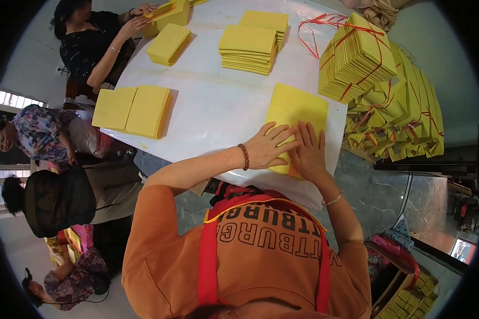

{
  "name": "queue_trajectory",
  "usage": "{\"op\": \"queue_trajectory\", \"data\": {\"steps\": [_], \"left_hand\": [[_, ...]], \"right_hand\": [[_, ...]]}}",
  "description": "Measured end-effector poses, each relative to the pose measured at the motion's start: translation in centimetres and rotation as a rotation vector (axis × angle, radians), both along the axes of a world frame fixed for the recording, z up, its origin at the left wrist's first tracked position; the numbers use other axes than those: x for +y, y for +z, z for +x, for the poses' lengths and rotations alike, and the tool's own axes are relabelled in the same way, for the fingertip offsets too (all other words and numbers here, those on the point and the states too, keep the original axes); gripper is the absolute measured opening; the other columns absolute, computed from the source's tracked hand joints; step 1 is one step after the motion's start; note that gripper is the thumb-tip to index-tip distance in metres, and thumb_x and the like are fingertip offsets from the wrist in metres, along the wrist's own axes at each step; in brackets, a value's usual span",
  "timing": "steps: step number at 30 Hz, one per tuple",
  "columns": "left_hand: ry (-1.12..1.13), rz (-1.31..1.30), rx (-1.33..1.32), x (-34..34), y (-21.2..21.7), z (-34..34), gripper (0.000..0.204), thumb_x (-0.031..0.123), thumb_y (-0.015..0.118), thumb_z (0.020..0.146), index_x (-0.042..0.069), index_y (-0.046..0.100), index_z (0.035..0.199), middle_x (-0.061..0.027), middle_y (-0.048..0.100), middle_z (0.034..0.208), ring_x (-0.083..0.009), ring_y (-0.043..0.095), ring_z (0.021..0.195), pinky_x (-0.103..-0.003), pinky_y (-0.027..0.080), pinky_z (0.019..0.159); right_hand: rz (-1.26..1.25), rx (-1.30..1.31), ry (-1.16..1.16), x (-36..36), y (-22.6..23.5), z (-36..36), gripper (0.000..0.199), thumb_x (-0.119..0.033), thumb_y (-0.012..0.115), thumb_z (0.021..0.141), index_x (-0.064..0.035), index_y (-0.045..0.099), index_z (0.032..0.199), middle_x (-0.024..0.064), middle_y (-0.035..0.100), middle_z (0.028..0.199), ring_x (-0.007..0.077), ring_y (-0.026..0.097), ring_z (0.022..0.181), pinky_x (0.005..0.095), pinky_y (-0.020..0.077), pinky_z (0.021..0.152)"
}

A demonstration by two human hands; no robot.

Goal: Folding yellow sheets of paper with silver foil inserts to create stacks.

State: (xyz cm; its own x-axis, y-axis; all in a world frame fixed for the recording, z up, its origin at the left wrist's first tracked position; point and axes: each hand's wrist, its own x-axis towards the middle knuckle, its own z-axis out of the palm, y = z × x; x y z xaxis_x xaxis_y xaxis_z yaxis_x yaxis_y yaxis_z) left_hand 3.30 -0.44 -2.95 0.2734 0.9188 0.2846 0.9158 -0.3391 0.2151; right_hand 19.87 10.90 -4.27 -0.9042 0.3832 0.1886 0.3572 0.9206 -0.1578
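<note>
In front of me a yellow paper sheet or thin folded stack lies near the table's right edge; I cannot tell how many layers it has. My left hand rests on it palm down, fingers spread. Beside it, my right hand presses flat on the same paper, fingers stretched out and its fingertips next to the left hand's. Neither hand grips anything. The lower part of the paper is partly hidden under both hands.
On the white-covered table stand folded yellow paper stacks, a pair of piles at left and a red-tied bundle at right. More tied bundles lie beyond the right edge. A co-worker handles yellow paper at far left.
</note>
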Motion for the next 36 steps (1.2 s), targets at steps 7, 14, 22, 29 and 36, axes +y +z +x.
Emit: {"op": "queue_trajectory", "data": {"steps": [7, 14, 22, 29, 36], "left_hand": [[0.029, 0.018, -0.065, -0.1, -0.5, 0.1, 0.038, 0.034, 0.060, 0.082, 0.008, 0.048, 0.107, -0.0162, 0.043, 0.124, -0.0316, 0.034, 0.124, -0.048, 0.024, 0.102], [-0.035, -0.146, -0.267, 1.1, 1.3, -1.4, 0.028, 0.030, 0.059, 0.083, 0.008, 0.057, 0.099, -0.0136, 0.049, 0.118, -0.0297, 0.042, 0.117, -0.045, 0.028, 0.099], [0.385, 0.196, -0.819, 3.8, 0.5, -12.1, 0.014, 0.012, 0.057, 0.078, 0.005, 0.062, 0.088, -0.0114, 0.060, 0.095, -0.0282, 0.056, 0.091, -0.038, 0.045, 0.076], [1.094, 0.332, -0.736, 9.3, -0.7, -24.4, 0.064, 0.040, 0.068, 0.074, -0.002, 0.049, 0.118, -0.0186, 0.052, 0.119, -0.0295, 0.052, 0.108, -0.036, 0.042, 0.089], [0.856, -0.464, -1.283, 12.1, -4.2, -29.0, 0.085, 0.051, 0.072, 0.066, -0.009, 0.043, 0.119, -0.0190, 0.057, 0.112, -0.0226, 0.058, 0.099, -0.032, 0.046, 0.082]], "right_hand": [[0.004, -0.032, 0.008, -0.2, -0.1, -0.1, 0.058, -0.043, 0.038, 0.092, -0.0051, 0.035, 0.136, 0.0122, 0.028, 0.144, 0.0281, 0.022, 0.135, 0.0555, 0.0116, 0.106], [-0.021, -0.041, 0.012, -0.3, 1.1, 0.1, 0.057, -0.043, 0.041, 0.091, -0.0053, 0.036, 0.135, 0.0119, 0.028, 0.144, 0.0285, 0.023, 0.134, 0.0582, 0.0133, 0.104], [-0.067, -0.155, -0.007, 0.0, 5.9, -1.1, 0.051, -0.039, 0.053, 0.087, -0.0085, 0.046, 0.128, 0.0116, 0.036, 0.139, 0.0301, 0.030, 0.130, 0.0660, 0.0166, 0.098], [-0.577, 0.307, 0.118, 7.6, 6.8, -9.4, 0.044, -0.024, 0.058, 0.087, -0.0041, 0.048, 0.125, 0.0203, 0.043, 0.131, 0.0352, 0.037, 0.125, 0.0432, 0.0306, 0.102], [-1.520, -0.053, -0.603, 17.2, 1.6, -23.8, 0.085, -0.071, 0.057, 0.070, -0.0019, 0.049, 0.120, 0.0130, 0.050, 0.116, 0.0274, 0.052, 0.100, 0.0402, 0.0396, 0.090]]}}
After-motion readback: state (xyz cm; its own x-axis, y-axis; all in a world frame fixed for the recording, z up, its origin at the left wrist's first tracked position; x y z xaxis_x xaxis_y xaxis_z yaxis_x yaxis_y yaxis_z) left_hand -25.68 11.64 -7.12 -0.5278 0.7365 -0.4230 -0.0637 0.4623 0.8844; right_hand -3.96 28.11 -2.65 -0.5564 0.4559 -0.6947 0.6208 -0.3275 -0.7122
